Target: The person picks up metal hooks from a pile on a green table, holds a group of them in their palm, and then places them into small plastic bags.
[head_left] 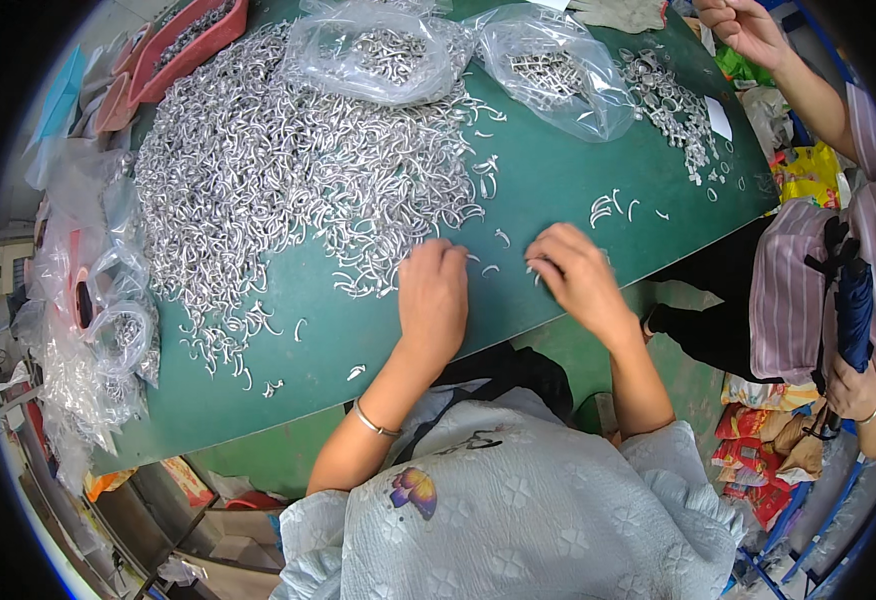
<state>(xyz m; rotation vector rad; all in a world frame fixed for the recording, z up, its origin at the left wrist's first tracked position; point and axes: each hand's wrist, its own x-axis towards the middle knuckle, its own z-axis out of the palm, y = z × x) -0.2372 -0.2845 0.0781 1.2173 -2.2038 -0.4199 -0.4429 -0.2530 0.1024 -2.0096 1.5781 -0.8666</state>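
Observation:
A wide heap of small curved silver metal pieces point(248, 160) covers the left and middle of the green table point(358, 350). My left hand point(433, 300) is at the heap's near right edge, palm down, its fingers bent together and the fingertips mostly hidden. To its right, my right hand point(578, 275) is curled in a pinch over the table, with a small silver piece showing at its fingertips. A few loose curved pieces point(490, 269) lie between the two hands. Several more curved pieces point(606, 207) lie beyond my right hand.
Clear plastic bags point(558, 75) of metal parts stand at the far side. A pink bin point(193, 40) is far left, near bagged parts point(123, 330). Ring-shaped parts point(673, 105) lie far right. Another person in a striped top point(793, 290) stands right, one hand point(743, 30) raised.

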